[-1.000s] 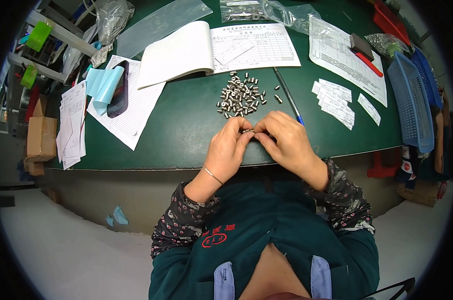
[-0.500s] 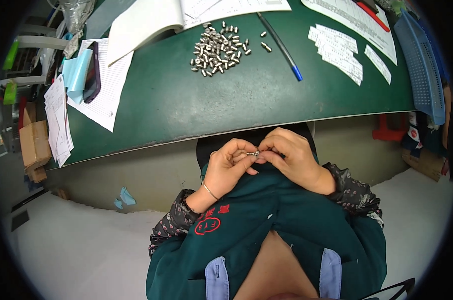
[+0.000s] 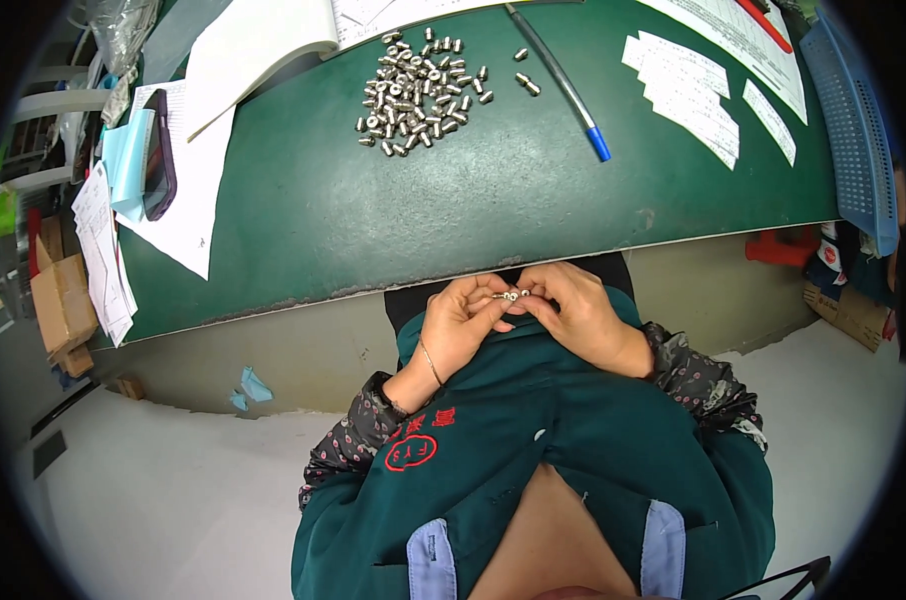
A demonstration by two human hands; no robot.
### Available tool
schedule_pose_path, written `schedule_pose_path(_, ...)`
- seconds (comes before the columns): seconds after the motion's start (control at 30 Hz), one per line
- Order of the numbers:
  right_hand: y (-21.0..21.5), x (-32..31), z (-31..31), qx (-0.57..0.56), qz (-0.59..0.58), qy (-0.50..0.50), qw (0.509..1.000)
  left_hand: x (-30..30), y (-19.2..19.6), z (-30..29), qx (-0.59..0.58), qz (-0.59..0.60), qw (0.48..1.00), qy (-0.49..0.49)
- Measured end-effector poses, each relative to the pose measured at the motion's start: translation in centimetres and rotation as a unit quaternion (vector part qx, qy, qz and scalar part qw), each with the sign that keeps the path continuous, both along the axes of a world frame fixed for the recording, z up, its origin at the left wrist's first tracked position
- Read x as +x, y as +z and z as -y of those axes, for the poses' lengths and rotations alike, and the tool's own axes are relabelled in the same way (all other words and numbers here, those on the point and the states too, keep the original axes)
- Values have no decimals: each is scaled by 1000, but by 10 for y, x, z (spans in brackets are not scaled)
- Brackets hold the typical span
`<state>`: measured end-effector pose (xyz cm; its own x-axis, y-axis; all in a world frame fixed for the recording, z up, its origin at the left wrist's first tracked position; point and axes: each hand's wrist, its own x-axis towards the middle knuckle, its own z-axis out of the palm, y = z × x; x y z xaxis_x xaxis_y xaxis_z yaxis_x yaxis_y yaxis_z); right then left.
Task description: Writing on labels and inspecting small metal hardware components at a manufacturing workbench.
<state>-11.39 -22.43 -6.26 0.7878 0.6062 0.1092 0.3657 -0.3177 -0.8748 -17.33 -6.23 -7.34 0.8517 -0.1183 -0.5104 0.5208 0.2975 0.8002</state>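
Holding small metal parts (image 3: 514, 296) in narrow pinches, the left hand (image 3: 455, 325) and right hand (image 3: 580, 315) could slip, dropping one beside the bench (image 3: 313, 220).

Red embroidery on the green work jacket (image 3: 518, 430), between six and seven o'clock, is the clearest lettering: stitched characters above an outlined badge (image 3: 411, 453) enclosing large, legible letters. The fanned paper slips (image 3: 683, 95), between one and two o'clock, and the single slip (image 3: 770, 122) at two carry rows of characters too small to read. So does the printed sheet (image 3: 763, 60) beyond them. Near twelve, the form page (image 3: 383, 15) is cropped, its print unreadable. At nine, the loose papers (image 3: 101, 255) bear faint, illegible marks.
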Motion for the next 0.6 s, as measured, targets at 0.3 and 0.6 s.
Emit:
schedule_pose_path(0.3,-3,1,-2,-17,2,11,1000,4,-4,-2,1,-15,1000,-26)
schedule_pose_path(0.6,0,3,-3,-13,34,23,999,0,-1,1,54,29,998,0)
